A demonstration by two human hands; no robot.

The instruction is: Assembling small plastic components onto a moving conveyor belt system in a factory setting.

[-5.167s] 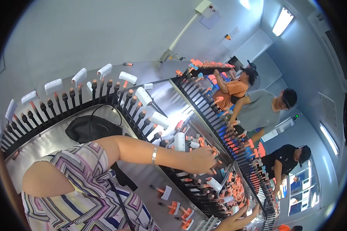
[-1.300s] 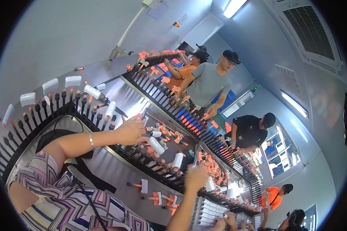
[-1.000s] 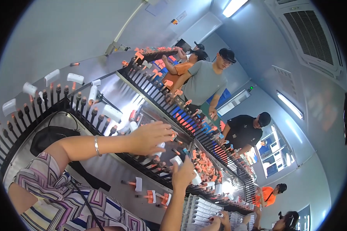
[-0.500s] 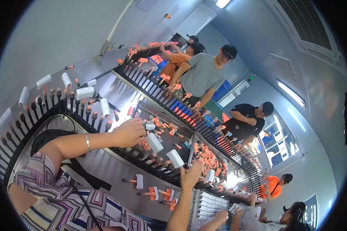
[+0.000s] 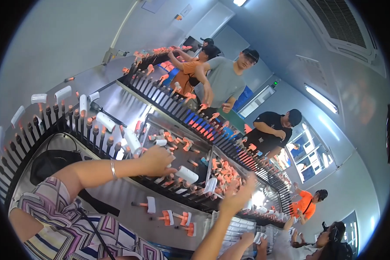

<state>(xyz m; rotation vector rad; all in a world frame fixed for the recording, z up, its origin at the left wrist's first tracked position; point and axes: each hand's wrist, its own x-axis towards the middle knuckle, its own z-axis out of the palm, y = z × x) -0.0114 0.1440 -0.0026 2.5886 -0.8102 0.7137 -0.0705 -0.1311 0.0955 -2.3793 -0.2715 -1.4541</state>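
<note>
My left hand [image 5: 157, 161], wearing a bracelet at the wrist, hangs over the near row of posts with its fingers curled. Whatever they may hold is hidden. Just right of those fingers a curved white shell [image 5: 187, 174] sits on a post, and another white shell [image 5: 210, 186] stands farther right. Smeared by motion, my right hand [image 5: 239, 194] is raised beside that second shell, fingers stretched out, with nothing visible in it. Behind the left hand another white shell [image 5: 133, 142] tilts on its post.
Black posts [image 5: 89, 125] with orange tips line a curved track. Inside it stand a metal tray [image 5: 211, 162] and a pile of orange parts [image 5: 229, 175]. Orange-and-white pieces [image 5: 167, 218] lie on the near table. White racks [image 5: 232, 234] stand lower right. Co-workers [image 5: 221, 82] stand across the line.
My right hand has come off the white shell and moved right, opening. The near row's white shells have shifted right, and my left hand has moved slightly down. The view has shifted.
</note>
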